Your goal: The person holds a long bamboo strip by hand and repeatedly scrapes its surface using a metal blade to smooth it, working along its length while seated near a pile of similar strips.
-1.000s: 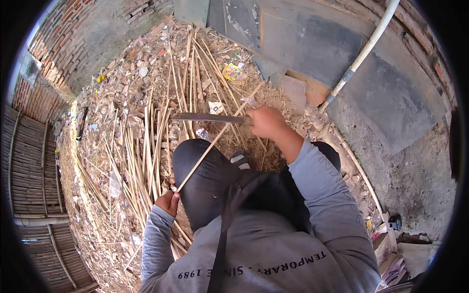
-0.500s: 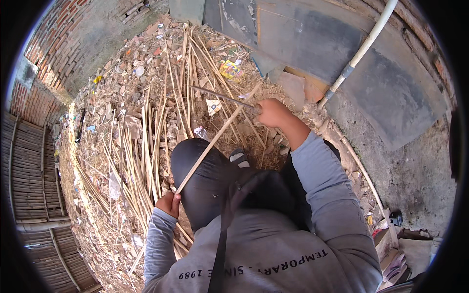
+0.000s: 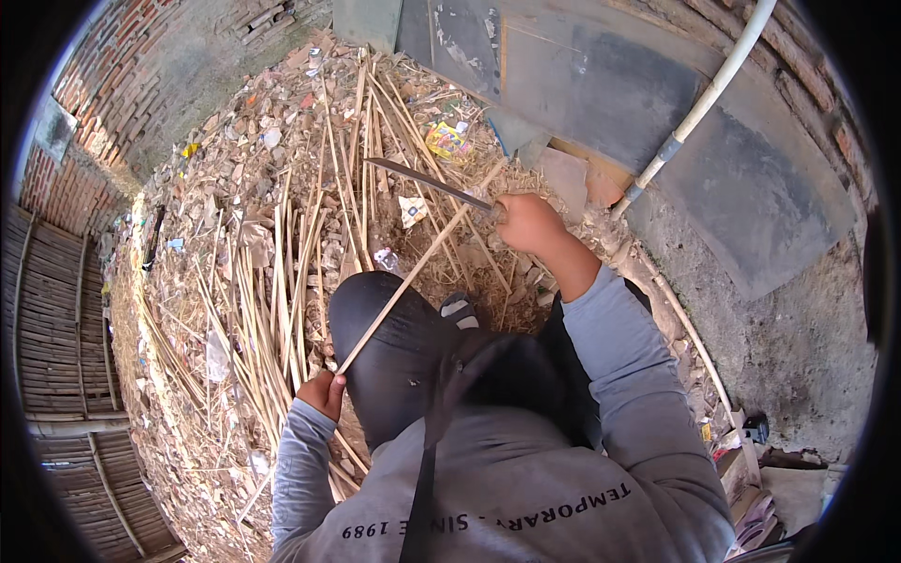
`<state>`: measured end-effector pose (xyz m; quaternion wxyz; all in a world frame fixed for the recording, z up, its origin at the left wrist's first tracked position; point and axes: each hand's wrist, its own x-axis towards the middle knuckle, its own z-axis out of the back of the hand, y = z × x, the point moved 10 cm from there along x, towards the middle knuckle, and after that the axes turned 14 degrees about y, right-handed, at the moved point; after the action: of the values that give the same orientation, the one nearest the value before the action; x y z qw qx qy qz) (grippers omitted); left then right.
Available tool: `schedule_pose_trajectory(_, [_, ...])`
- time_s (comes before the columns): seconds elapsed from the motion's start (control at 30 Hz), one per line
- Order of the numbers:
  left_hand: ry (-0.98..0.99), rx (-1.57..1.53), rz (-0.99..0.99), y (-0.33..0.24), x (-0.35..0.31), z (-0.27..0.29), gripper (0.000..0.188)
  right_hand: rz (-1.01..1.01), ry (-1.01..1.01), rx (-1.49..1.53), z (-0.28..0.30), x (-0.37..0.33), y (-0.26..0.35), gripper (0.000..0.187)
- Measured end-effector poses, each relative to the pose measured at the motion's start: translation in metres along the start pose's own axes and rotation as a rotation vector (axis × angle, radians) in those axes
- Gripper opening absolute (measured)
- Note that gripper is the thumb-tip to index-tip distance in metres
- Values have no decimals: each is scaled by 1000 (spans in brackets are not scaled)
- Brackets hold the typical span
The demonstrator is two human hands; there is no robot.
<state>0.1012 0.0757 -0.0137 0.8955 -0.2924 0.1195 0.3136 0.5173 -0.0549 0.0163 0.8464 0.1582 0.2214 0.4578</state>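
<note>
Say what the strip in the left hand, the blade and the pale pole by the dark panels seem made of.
Strip: probably bamboo or split wood, bare and matt, from its straight, pale tan length. Blade: likely steel, with a dull grey-brown face that looks worn. Pole: smooth, whitish, grey-banded; perhaps plastic pipe, though painted metal is possible.

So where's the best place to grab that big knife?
The knife is probably best gripped by its handle, coming from the right, as the right hand holds it: the long blade slants up and away to the left, so that side is best left alone.
</note>
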Motion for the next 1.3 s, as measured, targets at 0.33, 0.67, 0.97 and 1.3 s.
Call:
schedule_pose_trajectory(0.33, [-3, -18, -8, -7, 1, 5, 48, -62, -77, 10, 13, 3, -24, 34])
schedule_pose_trajectory(0.67, [-30, -27, -16, -12, 4, 3, 47, -61, -127, 38, 18, 6, -38, 25])
schedule_pose_trajectory(0.97, [-52, -29, -40, -6, 5, -2, 43, -102, -132, 50, 17, 9, -45, 31])
schedule_pose_trajectory(1.3, [-26, -100, -31, 2, 0, -11, 46, 61, 61, -88, 11, 1, 3, 30])
